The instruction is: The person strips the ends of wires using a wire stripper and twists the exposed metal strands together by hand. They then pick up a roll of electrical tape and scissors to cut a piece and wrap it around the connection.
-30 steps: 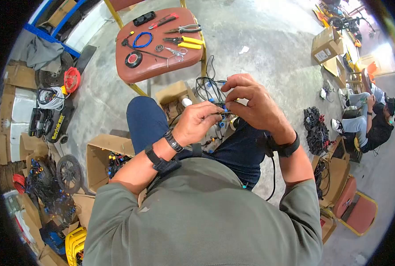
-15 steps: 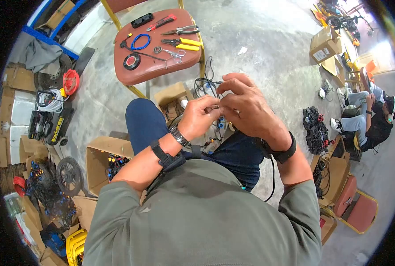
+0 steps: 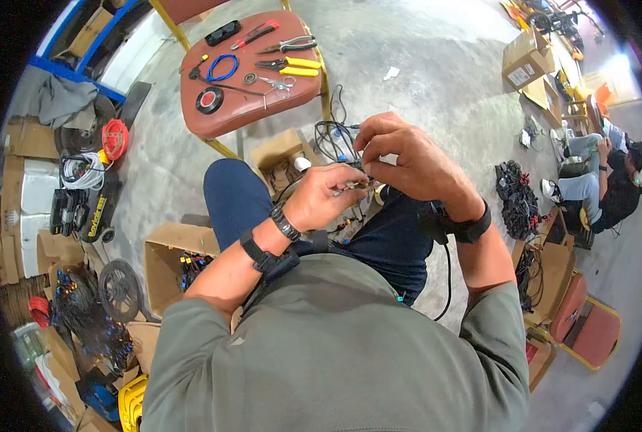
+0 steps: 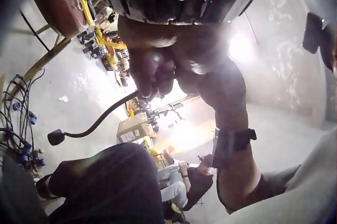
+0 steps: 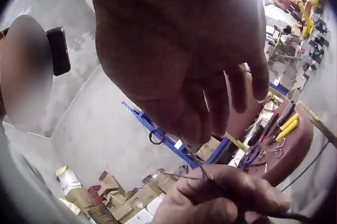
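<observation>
Both hands meet above the person's lap. The left hand [image 3: 326,196] pinches a thin dark cable between thumb and fingers; in the right wrist view that hand [image 5: 210,195] has fine wire strands rising from its grip. From the hands in the left wrist view, a black cable [image 4: 97,123] hangs out to a dark connector [image 4: 56,137]. The right hand [image 3: 414,160] is close beside it, thumb and index finger together at the wire ends, the other fingers loosely bent and spread, as the right wrist view of the hand [image 5: 181,50] also shows.
A red-brown chair [image 3: 227,119] ahead bears pliers [image 3: 286,46], yellow-handled strippers [image 3: 292,67], scissors, black tape [image 3: 209,100] and a blue wire coil. Beyond the knees are a small carton [image 3: 267,155] and cables [image 3: 328,137] on the floor. Another person [image 3: 620,180] sits at right.
The hands drew together, then parted slightly, the left fingers opening a little from the right. The head view has shifted a little, with the chair now farther left.
</observation>
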`<control>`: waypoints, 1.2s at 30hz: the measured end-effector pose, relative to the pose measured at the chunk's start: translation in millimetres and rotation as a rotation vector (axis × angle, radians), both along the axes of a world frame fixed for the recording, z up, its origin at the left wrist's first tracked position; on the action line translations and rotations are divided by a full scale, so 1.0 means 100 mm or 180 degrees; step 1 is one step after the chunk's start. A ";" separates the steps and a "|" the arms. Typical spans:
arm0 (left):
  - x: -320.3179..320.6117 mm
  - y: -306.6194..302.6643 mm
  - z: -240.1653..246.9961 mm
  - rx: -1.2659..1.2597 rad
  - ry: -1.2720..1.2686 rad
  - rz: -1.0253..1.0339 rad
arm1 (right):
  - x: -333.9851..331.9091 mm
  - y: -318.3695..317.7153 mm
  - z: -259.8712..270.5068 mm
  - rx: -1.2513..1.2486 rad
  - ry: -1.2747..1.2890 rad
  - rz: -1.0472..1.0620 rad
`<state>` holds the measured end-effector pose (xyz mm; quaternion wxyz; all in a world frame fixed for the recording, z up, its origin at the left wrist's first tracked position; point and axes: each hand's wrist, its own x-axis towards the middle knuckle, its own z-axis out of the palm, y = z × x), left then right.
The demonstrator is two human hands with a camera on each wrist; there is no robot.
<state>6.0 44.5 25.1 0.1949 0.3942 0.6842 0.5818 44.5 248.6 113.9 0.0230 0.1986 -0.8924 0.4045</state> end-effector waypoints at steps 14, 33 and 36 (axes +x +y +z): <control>-0.02 0.05 -0.06 -0.0185 0.0176 0.0529 | 0.02 -0.12 -0.02 0.0354 0.1033 0.0029; -0.08 0.01 0.01 0.0114 0.0460 0.0196 | 0.08 -0.03 -0.05 -0.0064 0.0348 -0.0387; -0.10 0.05 0.00 0.0081 0.0644 0.0290 | 0.06 -0.05 -0.06 -0.0566 0.0491 -0.0574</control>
